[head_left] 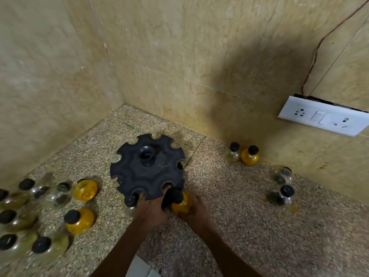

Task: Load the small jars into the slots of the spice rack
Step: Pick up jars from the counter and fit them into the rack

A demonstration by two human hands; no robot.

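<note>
Black plastic, the round spice rack shows mostly empty slots. The left hand grips its near rim; the right hand clasps a yellow jar at a near slot (one clear jar seems seated already). Many jars wait around.

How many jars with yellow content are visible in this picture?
4. Two stand on the left of the rack: one behind, one nearer. One stands by the back wall. One is in the right hand at the rack. Blurred jars may hide more.
</note>
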